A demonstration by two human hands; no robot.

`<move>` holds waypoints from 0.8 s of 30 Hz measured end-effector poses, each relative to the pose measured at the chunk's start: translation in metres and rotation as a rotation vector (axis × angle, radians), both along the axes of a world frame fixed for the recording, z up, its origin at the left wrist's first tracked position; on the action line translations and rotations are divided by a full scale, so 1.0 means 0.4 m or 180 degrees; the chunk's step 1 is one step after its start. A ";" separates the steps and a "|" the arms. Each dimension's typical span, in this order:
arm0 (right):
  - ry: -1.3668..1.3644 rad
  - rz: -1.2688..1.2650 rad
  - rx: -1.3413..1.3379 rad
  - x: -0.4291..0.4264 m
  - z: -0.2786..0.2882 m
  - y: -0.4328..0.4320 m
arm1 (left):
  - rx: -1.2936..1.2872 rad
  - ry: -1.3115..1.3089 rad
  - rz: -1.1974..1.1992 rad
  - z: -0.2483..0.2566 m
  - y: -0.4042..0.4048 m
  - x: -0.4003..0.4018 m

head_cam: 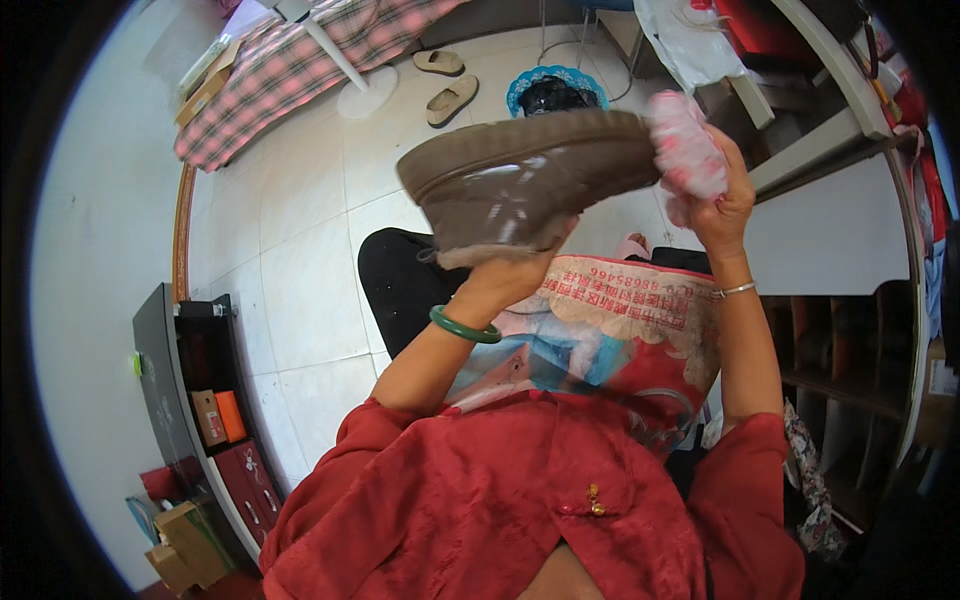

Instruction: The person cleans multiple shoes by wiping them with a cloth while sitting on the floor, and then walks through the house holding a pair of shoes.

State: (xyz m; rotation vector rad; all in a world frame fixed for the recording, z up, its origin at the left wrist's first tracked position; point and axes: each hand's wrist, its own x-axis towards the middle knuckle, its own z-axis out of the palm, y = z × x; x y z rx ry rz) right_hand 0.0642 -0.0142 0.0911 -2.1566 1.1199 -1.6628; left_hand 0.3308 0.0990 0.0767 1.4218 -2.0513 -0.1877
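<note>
A shiny brown ankle boot (517, 184) with a thick sole and fuzzy lining is held up sideways above my lap, sole facing away from me. My left hand (517, 274), with a green bangle at the wrist, grips it at the lined opening; some fingers are hidden by the boot. Bunched in my right hand (724, 202) is a pink and white cloth (686, 146). The cloth is at the right end of the boot, blurred, and whether it touches is hard to tell. A printed apron (600, 352) bearing writing covers my lap.
A blue basin (517, 94) with a black plastic bag (559, 97) stands on the tiled floor beyond the boot. Beige shoes (452, 101) lie near a white stand base (367, 91). A dark cabinet (161, 360) is at left, a desk (825, 240) at right.
</note>
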 end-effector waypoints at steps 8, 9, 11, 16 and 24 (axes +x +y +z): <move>-0.1083 0.0255 0.0248 -0.047 0.051 -0.033 | -0.1219 -0.0975 -0.0029 0.035 -0.023 0.042; -0.1045 0.0446 0.0042 -0.019 0.085 -0.032 | -0.1146 -0.1020 -0.0047 0.033 -0.022 0.033; 0.0063 0.0818 -0.0031 0.065 0.144 -0.026 | -0.1053 -0.1718 0.0153 0.032 -0.019 0.013; 0.0712 0.1311 -0.0989 0.324 0.191 0.038 | 0.0149 -0.0831 0.0332 0.038 -0.032 -0.022; 0.1469 0.2282 -0.1765 0.484 0.237 0.139 | 0.0776 0.0006 -0.0018 -0.037 -0.031 0.038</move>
